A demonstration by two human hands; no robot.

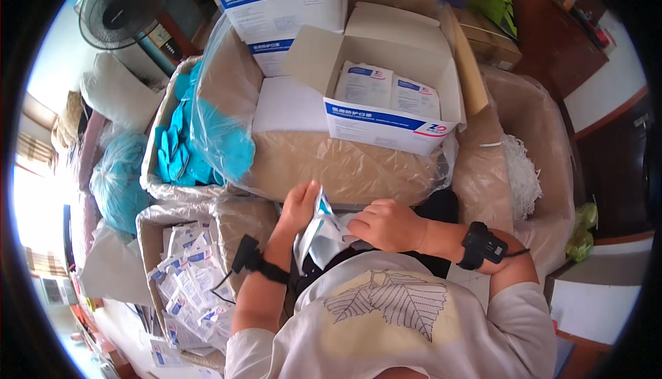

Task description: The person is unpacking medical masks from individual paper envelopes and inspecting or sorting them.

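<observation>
Over my lap, both hands hold a glossy white packet (323,237) with a bit of teal showing at its upper end. My left hand (299,204) is closed on its upper left edge. My right hand (389,226) is curled with the knuckles up at the packet's right side, and its fingertips are partly hidden. In front of them, an open white box (389,131) with a blue stripe stands on a plastic-covered carton (303,162). Inside it are two rows of white and blue packs (367,84).
At left, a carton (258,224) contains many loose small packets (186,275). Behind it, another carton holds teal folded pieces (183,144). White boxes (276,6) are stacked at the back. On the right, a plastic-lined carton (552,144) holds white shredded-looking material (522,179). A fan (124,0) stands far left.
</observation>
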